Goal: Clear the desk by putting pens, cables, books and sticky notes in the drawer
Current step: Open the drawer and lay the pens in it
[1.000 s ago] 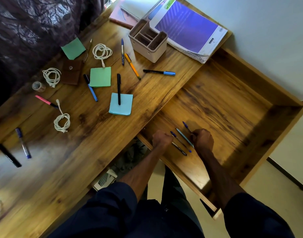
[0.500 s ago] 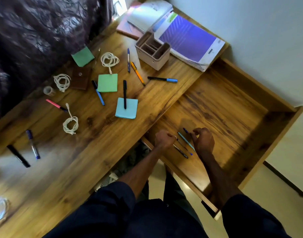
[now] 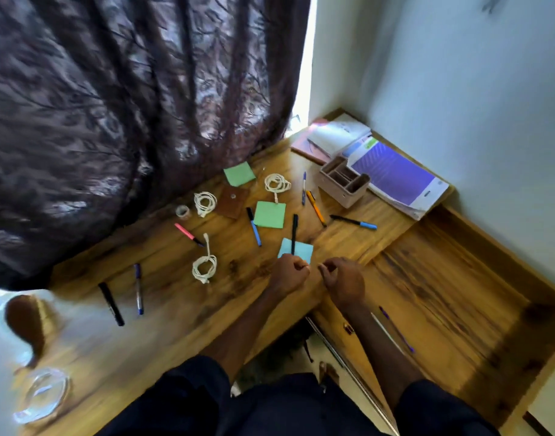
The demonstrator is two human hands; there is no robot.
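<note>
Hovering side by side at the front edge of the worktop, both hands sit where the wood meets the pulled-out drawer. The left hand is clenched against the near corner of the blue sticky pad; whether it pinches the pad cannot be told. The right hand is just beside it, fingers loosely curled with nothing visible in them, over the drawer's inner corner.

By the right forearm a purple pen and a pale pen lie blurred on the drawer floor near its front rail. From there a wide stretch of floor runs out to the far and right walls.

A black pen lies across the blue pad, pointing toward the left hand. Beyond it sits a green sticky pad with a blue pen at its left. An orange pen and a blue-capped pen lie nearer the drawer-side edge. Coiled white cables are spread across the left half, well apart from each other.

A purple-covered book fills the far corner against the pale wall, with a beige organizer in front of it. A dark patterned curtain hangs along the far left edge.
</note>
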